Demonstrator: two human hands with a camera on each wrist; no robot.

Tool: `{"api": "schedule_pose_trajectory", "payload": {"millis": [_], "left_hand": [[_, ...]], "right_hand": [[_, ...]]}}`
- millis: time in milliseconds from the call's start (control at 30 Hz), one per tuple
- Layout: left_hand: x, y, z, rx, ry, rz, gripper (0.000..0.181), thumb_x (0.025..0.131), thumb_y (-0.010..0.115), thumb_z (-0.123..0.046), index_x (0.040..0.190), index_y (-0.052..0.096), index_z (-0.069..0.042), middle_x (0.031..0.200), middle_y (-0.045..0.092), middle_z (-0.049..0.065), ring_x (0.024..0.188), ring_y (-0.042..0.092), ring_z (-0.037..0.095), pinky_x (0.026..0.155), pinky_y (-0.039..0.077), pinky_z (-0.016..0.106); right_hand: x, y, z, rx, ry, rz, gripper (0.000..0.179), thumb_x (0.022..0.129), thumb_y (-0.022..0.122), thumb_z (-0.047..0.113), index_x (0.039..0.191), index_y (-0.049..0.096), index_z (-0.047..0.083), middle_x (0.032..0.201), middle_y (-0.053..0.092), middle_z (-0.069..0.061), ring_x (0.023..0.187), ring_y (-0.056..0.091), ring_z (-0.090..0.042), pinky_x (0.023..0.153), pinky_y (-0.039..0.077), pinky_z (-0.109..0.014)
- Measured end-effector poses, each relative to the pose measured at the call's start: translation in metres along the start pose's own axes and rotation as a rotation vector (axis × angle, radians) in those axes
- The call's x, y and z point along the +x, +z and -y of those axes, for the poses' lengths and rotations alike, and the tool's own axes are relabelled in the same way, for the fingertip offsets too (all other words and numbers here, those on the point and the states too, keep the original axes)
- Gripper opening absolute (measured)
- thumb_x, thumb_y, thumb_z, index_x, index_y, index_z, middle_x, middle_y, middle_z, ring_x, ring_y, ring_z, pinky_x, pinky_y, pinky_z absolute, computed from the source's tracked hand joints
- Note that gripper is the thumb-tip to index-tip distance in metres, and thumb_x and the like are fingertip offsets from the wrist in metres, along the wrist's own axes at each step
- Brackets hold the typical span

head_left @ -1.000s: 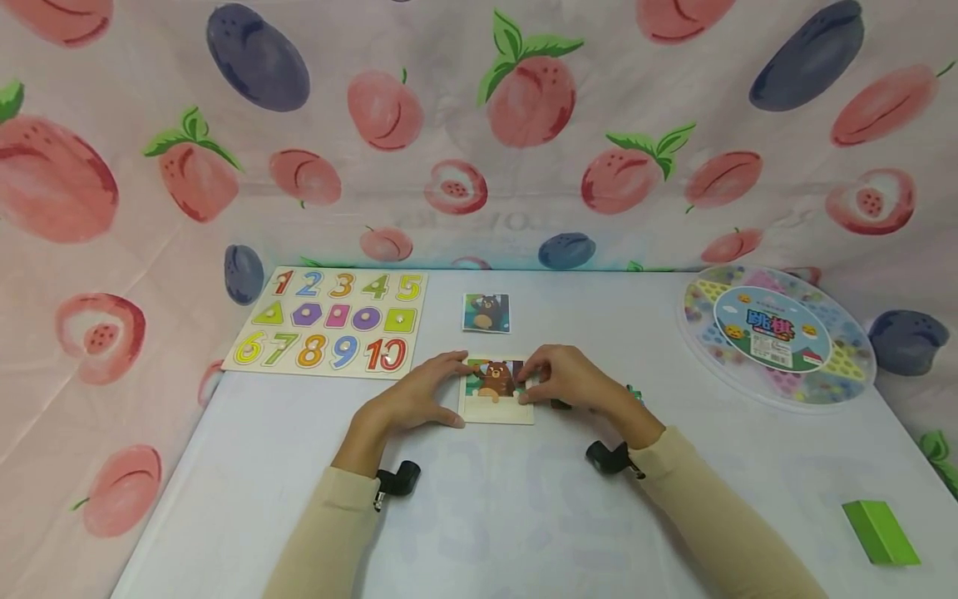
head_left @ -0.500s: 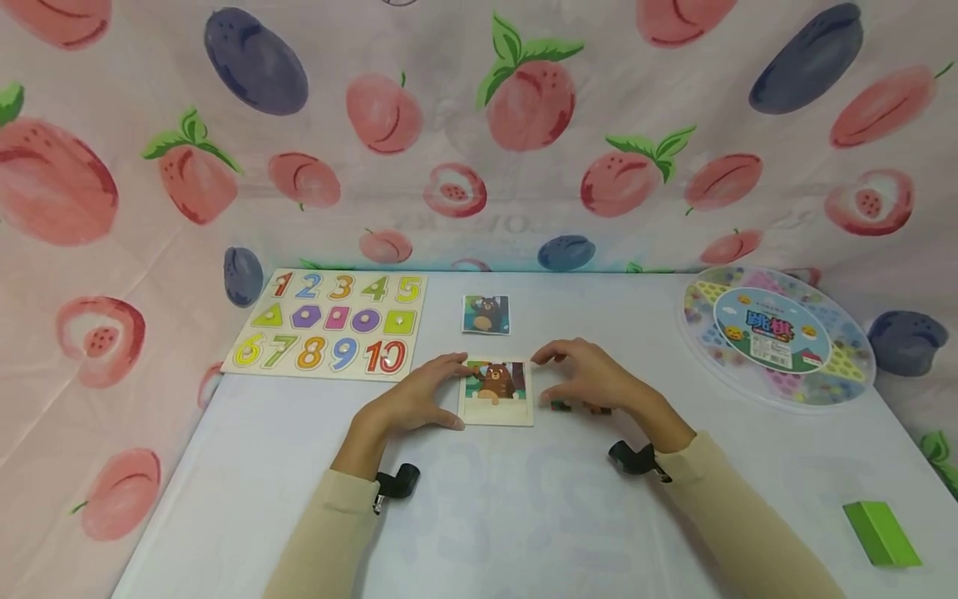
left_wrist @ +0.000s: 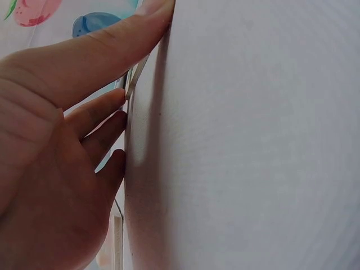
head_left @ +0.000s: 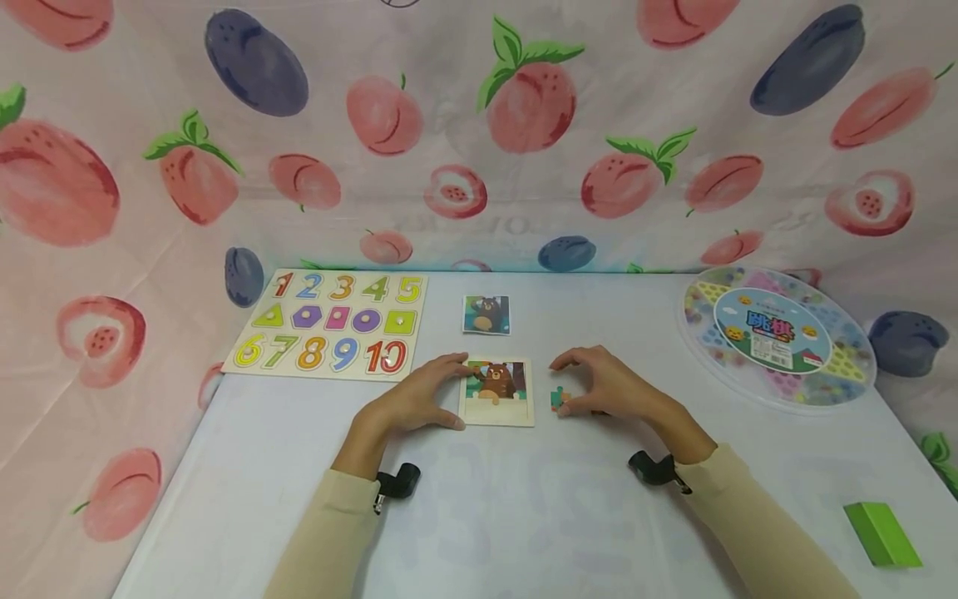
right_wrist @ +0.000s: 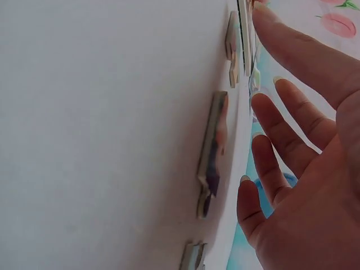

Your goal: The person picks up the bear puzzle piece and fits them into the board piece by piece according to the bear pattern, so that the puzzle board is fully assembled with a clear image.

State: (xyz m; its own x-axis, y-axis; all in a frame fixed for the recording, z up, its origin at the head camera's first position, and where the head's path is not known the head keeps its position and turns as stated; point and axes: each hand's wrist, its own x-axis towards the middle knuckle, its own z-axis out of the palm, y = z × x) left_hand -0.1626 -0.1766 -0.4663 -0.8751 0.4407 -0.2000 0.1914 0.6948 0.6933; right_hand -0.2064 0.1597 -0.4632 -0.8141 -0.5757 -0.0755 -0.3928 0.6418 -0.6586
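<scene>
In the head view a small wooden puzzle board (head_left: 496, 414) lies at mid-table, its upper part filled with a bear picture and its lower strip bare wood. My left hand (head_left: 415, 398) rests along the board's left side, fingers at the upper left and thumb by the lower left corner. To the right of the board, my right hand (head_left: 617, 388) hovers with thumb and forefinger apart, holding nothing. A green and orange jigsaw piece (head_left: 557, 398) shows beside its thumb; others are mostly hidden under the hand. The right wrist view shows several jigsaw pieces (right_wrist: 214, 143) lying on the table.
Behind the board lies a bear picture card (head_left: 486, 315). A number and shape board (head_left: 329, 323) is at the back left. A round Chinese checkers box (head_left: 778, 337) stands at the back right, and a green block (head_left: 881, 534) sits at the front right.
My right hand has left the board's right edge and moved right, over the loose jigsaw pieces. The left hand has stayed at the board.
</scene>
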Motion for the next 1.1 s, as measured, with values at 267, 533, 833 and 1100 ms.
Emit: {"api": "schedule_pose_trajectory", "payload": {"millis": [267, 533, 833, 1100], "left_hand": [[0.0003, 0.0001, 0.0017, 0.005, 0.009, 0.000, 0.076, 0.078, 0.089, -0.022, 0.146, 0.055, -0.014, 0.169, 0.031, 0.002, 0.160, 0.022, 0.028, 0.133, 0.020, 0.051], [-0.0001, -0.0013, -0.0004, 0.006, 0.011, 0.005, 0.076, 0.079, 0.088, -0.022, 0.146, 0.054, -0.014, 0.169, 0.031, 0.003, 0.160, 0.022, 0.029, 0.133, 0.020, 0.051], [-0.0006, -0.0017, -0.0013, 0.009, 0.002, 0.008, 0.076, 0.079, 0.088, -0.023, 0.147, 0.054, -0.014, 0.169, 0.031, 0.002, 0.160, 0.022, 0.029, 0.133, 0.020, 0.050], [-0.0005, -0.0010, -0.0005, 0.014, -0.001, 0.007, 0.077, 0.079, 0.088, -0.024, 0.147, 0.054, -0.015, 0.169, 0.031, 0.002, 0.161, 0.021, 0.028, 0.133, 0.019, 0.051]], "right_hand": [[-0.0008, 0.0049, -0.0029, -0.028, -0.035, 0.002, 0.055, 0.073, 0.092, 0.025, 0.121, 0.069, 0.012, 0.126, 0.071, -0.006, 0.120, 0.053, -0.028, 0.104, 0.043, -0.046], [-0.0003, 0.0047, -0.0051, -0.060, -0.064, 0.002, 0.045, 0.074, 0.092, 0.024, 0.112, 0.071, 0.013, 0.117, 0.074, -0.004, 0.114, 0.054, -0.027, 0.098, 0.043, -0.043], [-0.0006, 0.0038, -0.0054, -0.044, -0.058, 0.024, 0.030, 0.075, 0.091, 0.025, 0.099, 0.075, 0.017, 0.104, 0.075, 0.001, 0.104, 0.055, -0.020, 0.092, 0.045, -0.036], [-0.0023, 0.0036, -0.0036, -0.060, -0.016, 0.018, 0.027, 0.076, 0.090, 0.023, 0.099, 0.076, 0.018, 0.103, 0.073, 0.002, 0.104, 0.055, -0.020, 0.092, 0.046, -0.036]]}}
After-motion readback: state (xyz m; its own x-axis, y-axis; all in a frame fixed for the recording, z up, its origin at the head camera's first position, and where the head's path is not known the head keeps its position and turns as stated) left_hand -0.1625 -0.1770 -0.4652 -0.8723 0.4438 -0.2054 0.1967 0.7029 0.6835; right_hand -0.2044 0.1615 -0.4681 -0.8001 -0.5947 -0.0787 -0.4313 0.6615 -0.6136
